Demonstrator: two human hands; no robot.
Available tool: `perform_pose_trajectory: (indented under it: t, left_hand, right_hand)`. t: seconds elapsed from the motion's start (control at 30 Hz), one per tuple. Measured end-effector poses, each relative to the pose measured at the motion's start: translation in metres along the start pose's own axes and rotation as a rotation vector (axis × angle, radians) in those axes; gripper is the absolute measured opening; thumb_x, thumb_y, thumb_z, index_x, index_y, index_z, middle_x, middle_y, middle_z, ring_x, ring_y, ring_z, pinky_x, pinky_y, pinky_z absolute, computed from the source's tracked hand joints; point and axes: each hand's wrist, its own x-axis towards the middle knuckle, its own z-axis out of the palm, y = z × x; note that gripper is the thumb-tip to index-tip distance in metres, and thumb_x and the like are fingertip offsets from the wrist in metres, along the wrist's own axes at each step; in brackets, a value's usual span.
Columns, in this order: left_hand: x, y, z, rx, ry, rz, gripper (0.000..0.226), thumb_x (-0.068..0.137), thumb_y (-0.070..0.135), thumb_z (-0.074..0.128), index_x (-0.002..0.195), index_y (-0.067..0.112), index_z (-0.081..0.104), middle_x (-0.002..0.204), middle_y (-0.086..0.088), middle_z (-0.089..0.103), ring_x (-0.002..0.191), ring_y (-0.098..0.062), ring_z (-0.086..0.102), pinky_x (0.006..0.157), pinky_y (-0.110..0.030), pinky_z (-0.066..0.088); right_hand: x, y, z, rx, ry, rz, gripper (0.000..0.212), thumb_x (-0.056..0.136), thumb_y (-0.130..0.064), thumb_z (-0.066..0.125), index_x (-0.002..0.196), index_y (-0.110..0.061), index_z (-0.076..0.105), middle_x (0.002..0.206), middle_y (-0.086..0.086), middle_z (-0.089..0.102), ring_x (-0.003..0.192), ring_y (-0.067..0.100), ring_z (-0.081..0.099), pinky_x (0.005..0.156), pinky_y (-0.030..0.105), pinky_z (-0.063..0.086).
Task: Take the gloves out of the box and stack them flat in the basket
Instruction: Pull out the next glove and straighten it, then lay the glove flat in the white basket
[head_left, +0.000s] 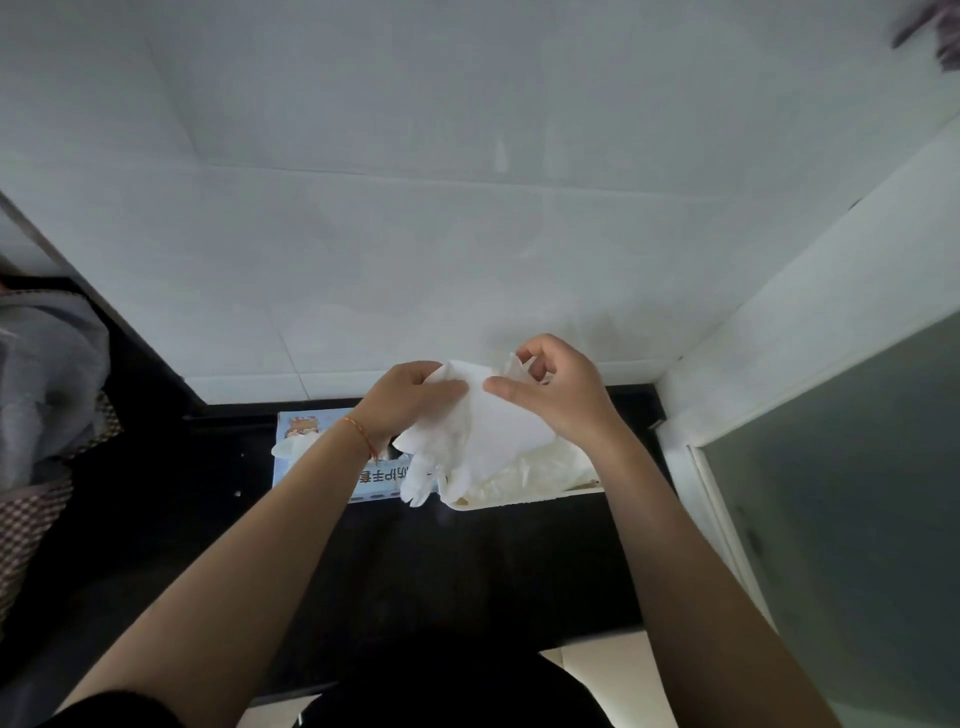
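Observation:
A white glove (480, 431) hangs in the air between both hands, cuff up and fingers dangling down. My left hand (410, 397) pinches its upper left edge, and my right hand (558, 395) pinches its upper right edge. Below, on the dark counter, lies the light blue glove box (311, 436) with printed characters; my left forearm covers much of it. Just right of the box stands the white basket (519, 500), holding a pile of pale gloves (545, 470). Only the basket's front rim shows; the held glove's fingers hang over its left end.
The black counter (415, 561) runs back to a white tiled wall (467, 234). A white frame with frosted glass (857, 493) closes off the right side. Grey cloth and a checked fabric (36, 457) lie at the far left.

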Motion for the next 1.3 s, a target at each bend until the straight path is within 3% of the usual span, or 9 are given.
perform_pose_trajectory:
  t: [0.13, 0.43, 0.53, 0.63, 0.77, 0.9, 1.03, 1.17, 1.3]
  left_hand:
    - [0.012, 0.000, 0.010, 0.135, 0.016, -0.055, 0.028, 0.091, 0.028, 0.064, 0.086, 0.001, 0.066, 0.068, 0.003, 0.057, 0.062, -0.011, 0.052, 0.061, -0.026, 0.042]
    - [0.061, 0.008, 0.032, 0.604, -0.001, -0.156, 0.023, 0.089, 0.028, 0.066, 0.109, 0.019, 0.064, 0.105, 0.000, 0.062, 0.093, -0.018, 0.057, 0.078, -0.027, 0.044]
    - [0.072, -0.012, 0.056, 0.949, 0.171, -0.124, 0.034, 0.091, 0.026, 0.057, 0.125, 0.019, 0.053, 0.119, -0.005, 0.059, 0.106, -0.026, 0.057, 0.087, -0.036, 0.047]
    - [0.068, -0.035, 0.086, 1.117, 0.271, 0.133, 0.037, 0.095, 0.030, 0.052, 0.129, 0.018, 0.053, 0.127, -0.004, 0.053, 0.114, -0.024, 0.051, 0.095, -0.037, 0.042]
    - [0.064, -0.068, 0.114, 1.192, 0.074, 0.261, 0.056, 0.095, 0.051, 0.042, 0.144, 0.023, 0.042, 0.158, -0.004, 0.028, 0.147, -0.026, 0.022, 0.119, -0.044, 0.018]
    - [0.066, -0.091, 0.122, 1.314, -0.052, 0.225, 0.080, 0.086, 0.073, 0.035, 0.154, 0.032, 0.021, 0.165, 0.002, 0.003, 0.152, -0.024, -0.002, 0.122, -0.049, -0.001]
    - [0.066, -0.105, 0.118, 1.333, -0.031, 0.156, 0.103, 0.069, 0.090, 0.026, 0.156, 0.036, 0.011, 0.165, 0.002, 0.002, 0.152, -0.022, -0.005, 0.121, -0.051, -0.002]
    - [0.070, -0.109, 0.115, 1.397, -0.071, 0.127, 0.116, 0.062, 0.096, 0.036, 0.155, 0.037, 0.000, 0.165, 0.001, -0.006, 0.151, -0.025, -0.010, 0.120, -0.052, -0.003]
    - [0.075, -0.107, 0.113, 1.469, -0.112, 0.099, 0.118, 0.066, 0.090, 0.047, 0.154, 0.036, -0.009, 0.164, -0.003, -0.013, 0.150, -0.028, -0.014, 0.119, -0.055, -0.002]
  right_hand:
    - [0.009, 0.026, -0.007, 0.060, -0.011, 0.062, 0.010, 0.085, -0.032, 0.069, 0.087, -0.025, 0.061, 0.073, -0.014, 0.055, 0.065, 0.004, 0.050, 0.065, 0.024, 0.042]
    - [0.035, 0.107, -0.017, 0.185, -0.108, 0.432, 0.018, 0.093, -0.024, 0.057, 0.082, -0.010, 0.056, 0.068, 0.002, 0.048, 0.062, 0.015, 0.046, 0.047, 0.019, 0.040]
    - [0.046, 0.147, -0.015, -0.025, -0.008, 0.373, 0.021, 0.094, -0.023, 0.049, 0.076, -0.013, 0.043, 0.066, -0.001, 0.039, 0.058, 0.012, 0.035, 0.050, 0.025, 0.031]
    - [0.049, 0.177, -0.011, -0.229, 0.023, 0.280, 0.020, 0.101, -0.031, 0.044, 0.102, -0.015, 0.056, 0.080, -0.001, 0.056, 0.068, 0.014, 0.052, 0.056, 0.026, 0.035]
    - [0.047, 0.190, -0.007, -0.473, 0.069, 0.119, 0.025, 0.104, -0.033, 0.040, 0.108, -0.014, 0.056, 0.081, -0.003, 0.061, 0.067, 0.014, 0.057, 0.056, 0.030, 0.043]
    - [0.050, 0.201, -0.006, -0.680, 0.071, 0.012, 0.023, 0.104, -0.030, 0.042, 0.108, -0.011, 0.054, 0.076, -0.001, 0.055, 0.054, 0.018, 0.052, 0.047, 0.028, 0.036]
    - [0.055, 0.212, -0.004, -0.914, 0.112, -0.172, 0.050, 0.066, -0.001, 0.083, 0.111, -0.003, 0.061, 0.064, 0.005, 0.051, 0.036, 0.013, 0.021, 0.038, 0.020, 0.014]
    - [0.059, 0.213, -0.001, -0.959, 0.152, -0.240, 0.072, 0.059, 0.000, 0.084, 0.122, -0.003, 0.047, 0.068, 0.008, 0.054, 0.039, 0.013, 0.026, 0.037, 0.024, 0.033]
    - [0.060, 0.217, -0.002, -1.003, 0.157, -0.261, 0.064, 0.060, -0.004, 0.085, 0.109, -0.003, 0.045, 0.065, 0.007, 0.055, 0.038, 0.016, 0.032, 0.048, 0.029, 0.040]
